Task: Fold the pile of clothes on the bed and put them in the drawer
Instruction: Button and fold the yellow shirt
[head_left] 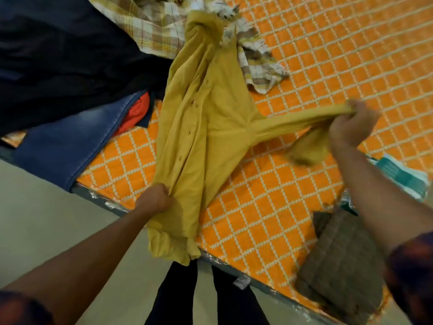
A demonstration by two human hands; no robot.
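1. Yellow cloth is bunched in the left hand [155,199], low and left of the middle. Its grip is clenched tight on the bottom part of the yellow shirt [210,118].
2. The right hand [351,127], at the right of the frame, has its grip wrapped round the shirt's sleeve [293,120]. The sleeve is stretched out straight.
3. The yellow shirt runs up the middle over the orange bed [257,207], with its buttons showing. Its low end hangs past the bed's edge.
4. Its top end touches a checked cloth [152,24] at the upper middle.
5. At the upper left, a dark garment [58,55], blue jeans [65,141] and a red cloth [138,111] lie piled together.
6. At the lower right, a folded brown cloth [339,266] sits on the bed.
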